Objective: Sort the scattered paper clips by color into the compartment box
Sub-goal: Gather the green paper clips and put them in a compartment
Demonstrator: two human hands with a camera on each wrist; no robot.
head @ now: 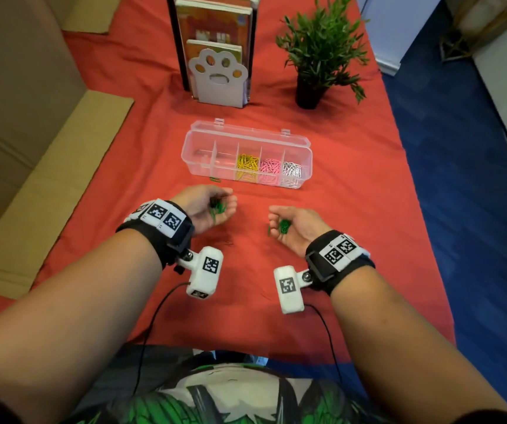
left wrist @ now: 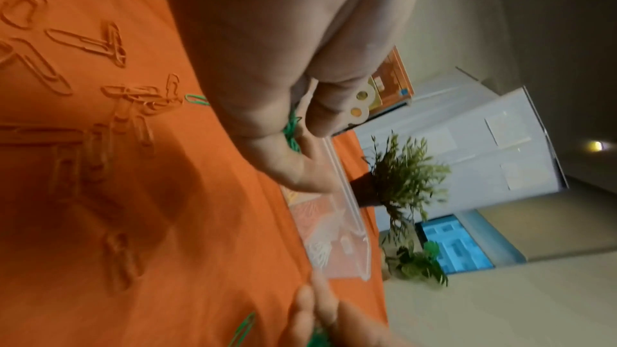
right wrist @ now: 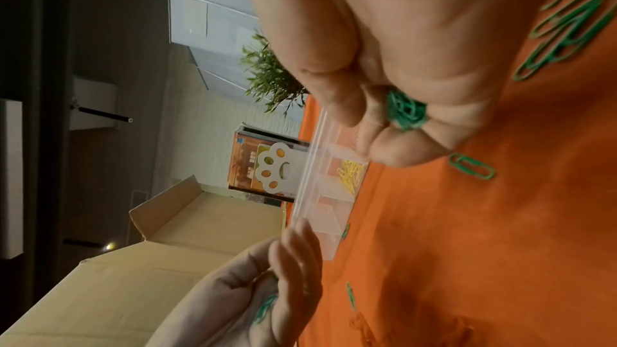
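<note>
Clips: green ones (head: 218,208) sit bunched in the left hand (head: 208,206), a 2nd green bunch (head: 283,227) in the right hand (head: 289,229). Both hands hover palm-up over the red counter (head: 353,240), near side of the box (head: 246,139), well short of it.

Box state: open, lid back. 5 compartments. Yellow (head: 247,166), pink (head: 269,169) and white (head: 292,172) clips fill the 3 on the right; the 2 on the left look empty.

Grip, left: fingers curled loosely into a cup round the green clips, not squeezed flat. Grip, right: fingers and thumb folded tighter over a small tangle of green, seen close in the right wrist view (right wrist: 405,111).

Strays: 1 green clip (head: 214,179) on the cloth just near of the box's left end; more green loose by the right hand (right wrist: 470,169). Orange clips (left wrist: 117,120) lie on the cloth near the left wrist, hard to spot against the red.

Step in hand, as I judge it: carry green to 1 empty compartment.
- Keep palms cupped and level while travelling; tangled clips shed singles easily.
- Bring each hand low over the chosen compartment before opening, so nothing bounces over a divider into yellow.
- Use 1 compartment for both hands' loads.
- Then sweep up the green strays, leaving the last compartment for orange.
</note>
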